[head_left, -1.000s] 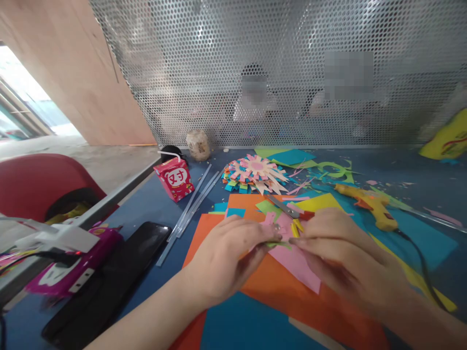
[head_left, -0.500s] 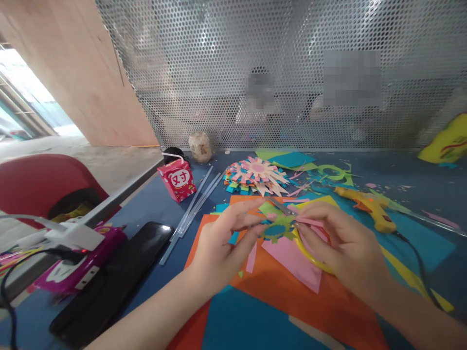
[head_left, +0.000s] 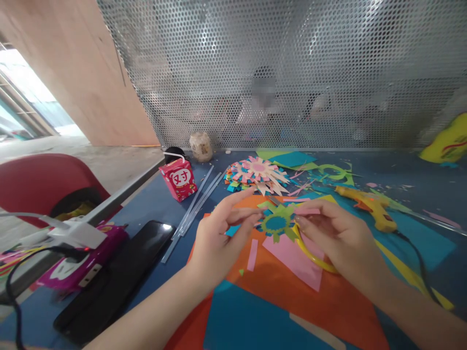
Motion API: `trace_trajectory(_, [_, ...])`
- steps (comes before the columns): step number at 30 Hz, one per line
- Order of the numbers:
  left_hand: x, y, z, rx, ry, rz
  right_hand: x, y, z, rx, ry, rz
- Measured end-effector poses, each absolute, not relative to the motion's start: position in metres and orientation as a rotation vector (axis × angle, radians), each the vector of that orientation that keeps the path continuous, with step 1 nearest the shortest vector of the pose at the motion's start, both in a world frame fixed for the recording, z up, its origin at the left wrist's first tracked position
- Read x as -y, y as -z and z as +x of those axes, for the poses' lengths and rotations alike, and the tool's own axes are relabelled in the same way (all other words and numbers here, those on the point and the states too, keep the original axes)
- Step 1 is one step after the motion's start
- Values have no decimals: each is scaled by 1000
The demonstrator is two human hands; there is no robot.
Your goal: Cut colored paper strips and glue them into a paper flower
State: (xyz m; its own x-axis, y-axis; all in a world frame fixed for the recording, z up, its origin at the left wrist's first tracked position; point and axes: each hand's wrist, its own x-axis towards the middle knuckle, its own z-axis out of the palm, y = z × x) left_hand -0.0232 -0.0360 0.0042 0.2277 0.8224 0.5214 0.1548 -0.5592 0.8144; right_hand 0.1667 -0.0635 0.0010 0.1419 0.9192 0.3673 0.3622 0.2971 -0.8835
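A green and blue paper rosette [head_left: 275, 223] with notched edges and a blue centre is held above the sheets. My left hand [head_left: 224, 233] pinches its left edge between thumb and fingers. At its right edge, my right hand [head_left: 339, 243] pinches a short pink paper strip [head_left: 307, 211]. Yellow-handled scissors [head_left: 310, 256] hang at the right hand, their blades mostly hidden behind the rosette. Beneath lie an orange sheet [head_left: 280, 287], a pink paper piece [head_left: 292, 260] and a loose pink strip [head_left: 252, 255].
Finished paper rosettes [head_left: 257, 170] are piled behind the hands. A yellow glue gun [head_left: 372, 206] lies right, its cord trailing forward. To the left are clear glue sticks [head_left: 197, 214], a red drink carton [head_left: 178, 180], a black phone [head_left: 116, 282] and a purple power strip [head_left: 91, 272]. A perforated metal panel [head_left: 219, 73] stands behind.
The rosette has tipped up to face me more. The pink strip in my right hand has turned more level, and the scissor blades have slipped mostly behind the rosette.
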Motion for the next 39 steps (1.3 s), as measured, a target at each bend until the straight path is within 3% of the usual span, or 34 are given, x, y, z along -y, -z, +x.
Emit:
trace_trajectory(11, [34, -10, -21, -927, -1392, 1626, 58, -4, 167, 1283, -817, -1265])
trace_trajectory(39, [26, -14, -20, -798, -1189, 1328, 59, -4, 167, 1349, -786, -1332])
